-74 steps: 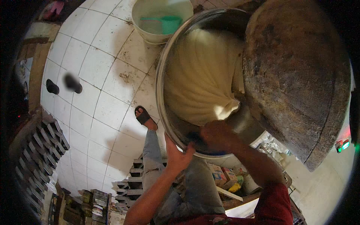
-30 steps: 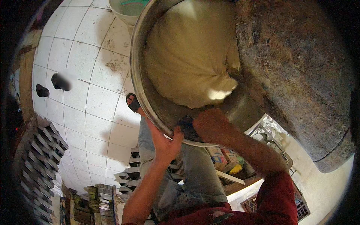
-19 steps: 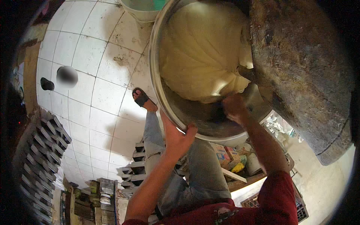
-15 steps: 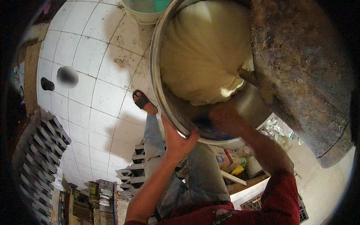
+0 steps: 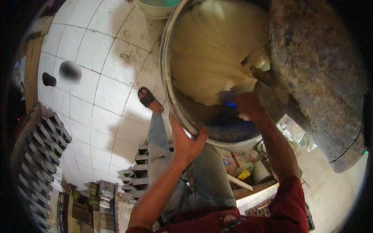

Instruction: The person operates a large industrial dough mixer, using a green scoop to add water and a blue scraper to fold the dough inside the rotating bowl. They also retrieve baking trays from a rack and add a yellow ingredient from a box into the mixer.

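A large metal mixing bowl (image 5: 166,66) holds a big mass of pale, smooth dough (image 5: 217,50). A metal mixer arm (image 5: 266,77) enters the dough from the worn, stained mixer body (image 5: 318,77) on the right. My left hand (image 5: 188,141) grips the bowl's near-left rim, thumb over the edge. Inside the bowl, at the dough's near edge, my right hand (image 5: 250,106) is closed round a small blue tool (image 5: 229,104), its shape mostly lost in blur and shadow. The bowl wall nearest me is in dark shadow.
A white bucket (image 5: 157,11) with something green inside stands beyond the bowl. Grey slatted racks (image 5: 42,155) lie at left, others by my legs. A wooden crate (image 5: 248,192) with packets sits below the bowl. My sandalled foot (image 5: 149,100) rests on white tiles.
My right hand has moved up and right inside the bowl, bringing the blue tool into view by the dough. My left hand keeps its hold on the rim. The view has shifted slightly.
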The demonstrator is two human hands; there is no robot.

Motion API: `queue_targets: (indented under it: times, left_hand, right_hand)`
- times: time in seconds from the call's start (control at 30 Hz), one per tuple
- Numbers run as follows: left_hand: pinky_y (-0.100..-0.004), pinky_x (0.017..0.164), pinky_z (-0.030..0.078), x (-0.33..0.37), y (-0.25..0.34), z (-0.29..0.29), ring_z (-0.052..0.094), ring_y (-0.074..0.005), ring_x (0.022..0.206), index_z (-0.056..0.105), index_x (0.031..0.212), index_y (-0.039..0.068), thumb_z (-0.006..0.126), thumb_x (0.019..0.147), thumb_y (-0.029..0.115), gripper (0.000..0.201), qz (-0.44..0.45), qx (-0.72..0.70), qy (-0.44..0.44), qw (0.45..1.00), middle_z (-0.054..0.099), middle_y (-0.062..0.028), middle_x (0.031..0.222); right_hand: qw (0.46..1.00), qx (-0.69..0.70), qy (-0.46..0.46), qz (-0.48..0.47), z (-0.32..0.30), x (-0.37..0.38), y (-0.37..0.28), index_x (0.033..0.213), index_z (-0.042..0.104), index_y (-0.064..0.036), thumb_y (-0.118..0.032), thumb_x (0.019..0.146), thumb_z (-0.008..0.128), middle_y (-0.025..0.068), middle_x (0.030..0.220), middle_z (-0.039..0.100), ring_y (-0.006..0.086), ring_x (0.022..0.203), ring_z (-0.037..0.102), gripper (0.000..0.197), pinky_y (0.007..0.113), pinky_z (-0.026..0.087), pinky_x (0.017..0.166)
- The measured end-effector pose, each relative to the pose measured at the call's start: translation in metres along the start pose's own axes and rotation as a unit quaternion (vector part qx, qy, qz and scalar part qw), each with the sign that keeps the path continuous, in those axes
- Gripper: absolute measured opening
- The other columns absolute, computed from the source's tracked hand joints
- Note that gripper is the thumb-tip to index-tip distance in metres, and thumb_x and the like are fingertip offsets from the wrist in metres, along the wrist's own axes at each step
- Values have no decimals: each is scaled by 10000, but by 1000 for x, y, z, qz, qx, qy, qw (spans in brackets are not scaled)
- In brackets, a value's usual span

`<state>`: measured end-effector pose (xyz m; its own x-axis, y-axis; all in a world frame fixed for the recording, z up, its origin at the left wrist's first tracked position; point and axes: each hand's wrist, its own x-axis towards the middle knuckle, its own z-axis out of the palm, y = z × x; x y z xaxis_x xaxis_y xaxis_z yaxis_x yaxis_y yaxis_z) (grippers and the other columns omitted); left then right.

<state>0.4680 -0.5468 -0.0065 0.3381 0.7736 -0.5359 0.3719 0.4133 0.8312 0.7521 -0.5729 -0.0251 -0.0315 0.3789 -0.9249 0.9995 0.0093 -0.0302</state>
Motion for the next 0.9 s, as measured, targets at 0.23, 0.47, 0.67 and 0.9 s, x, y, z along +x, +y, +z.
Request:
queue_targets:
  times: [0.23,0.47,0.67,0.9]
  left_hand:
    - [-430,1060,374,11,15,-1,455,-330,1225,194,1450,-41,707,751,106,880,27,-36,-12,999,413,-227,1322]
    - [-459,1116,333,8,-14,2,425,-332,1294,181,1493,-23,721,770,64,907,23,-78,38,996,392,-229,1401]
    - [-458,1093,325,9,-14,-13,432,-361,1250,210,1458,-63,688,748,94,871,43,-15,50,998,401,-239,1338]
    - [-467,1072,349,0,-8,-1,450,-367,1219,218,1440,-54,677,743,75,845,19,-27,15,999,410,-250,1304]
  right_hand:
    - [999,-5,45,23,22,-6,-5,741,712,-15,-79,749,674,203,734,687,311,737,718,75,460,577,701]
    - [995,-1,100,4,29,-12,-12,753,719,-8,-107,745,684,200,729,689,336,725,715,105,462,578,683]
    - [988,54,135,-43,2,-4,-38,791,727,-11,-98,778,648,219,759,693,338,748,722,118,447,585,681]
    - [993,87,79,-16,-20,-6,-40,866,730,0,-175,865,600,207,830,708,370,797,712,218,511,575,717]
